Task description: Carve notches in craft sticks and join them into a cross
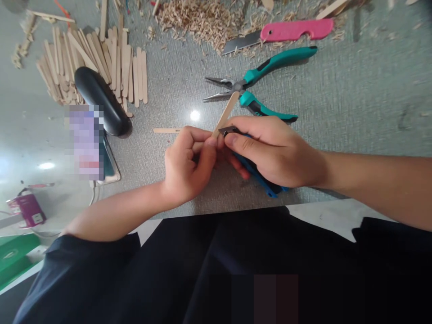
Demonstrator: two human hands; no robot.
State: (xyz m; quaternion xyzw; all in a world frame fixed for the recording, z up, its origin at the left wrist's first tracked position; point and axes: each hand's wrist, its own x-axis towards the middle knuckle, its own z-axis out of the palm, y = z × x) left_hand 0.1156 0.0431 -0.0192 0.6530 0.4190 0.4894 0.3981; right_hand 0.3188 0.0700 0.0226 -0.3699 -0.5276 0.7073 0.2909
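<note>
A wooden craft stick [227, 112] is pinched between the thumb and fingers of my left hand [189, 164], slanting up to the right. My right hand [275, 146] grips a blue utility knife [259, 177], and its short blade lies against or very close to the stick beside my left thumb. Most of the knife's handle is hidden by my palm and fingers. Another thin stick [165, 130] with a small dark mark lies flat just left of my left hand, partly covered by it. Just beyond my hands, needle-nose pliers [239, 85] with teal handles rest with jaws apart.
Wood shavings [199, 20] are heaped at the back. A pink folding knife [297, 30] lies beside them, blade out. To the left are many craft sticks [116, 63], a black oblong case [101, 101] and a phone [110, 162] with a cable. The table's near edge meets my dark shirt.
</note>
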